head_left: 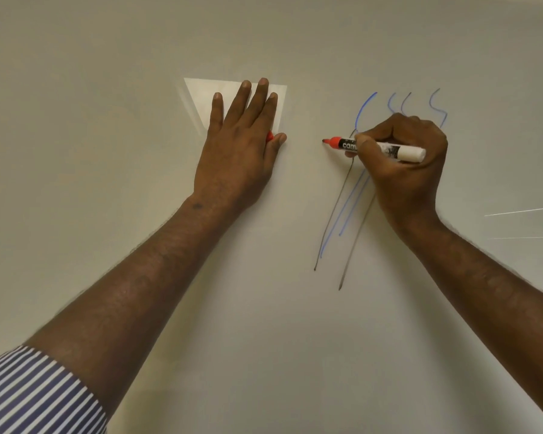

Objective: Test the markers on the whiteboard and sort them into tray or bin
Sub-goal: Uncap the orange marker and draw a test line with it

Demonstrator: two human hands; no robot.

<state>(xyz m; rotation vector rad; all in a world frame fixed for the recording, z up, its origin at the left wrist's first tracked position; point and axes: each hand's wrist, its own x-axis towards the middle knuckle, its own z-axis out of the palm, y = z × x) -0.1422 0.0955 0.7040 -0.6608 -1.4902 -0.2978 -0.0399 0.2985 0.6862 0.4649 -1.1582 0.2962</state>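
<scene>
While blue and grey strokes (342, 214) already mark the whiteboard (107, 120), right hand (402, 161) pinches the red marker (373, 147), tip at 9 o'clock, no red line yet; left hand (242, 145) flat over its cap (269, 136); sorting remains.

We see a white marker (380, 147) with a red tip and black label, blue and grey strokes (342, 214) on the off-white whiteboard (107, 120), and a blue-and-white striped sleeve (29, 393).

Single head-worn wide-angle view, facing forward, close to the whiteboard (138, 89); both forearms enter from the near corners, left hand (237, 142) and right hand (402, 158) mid-frame.
</scene>
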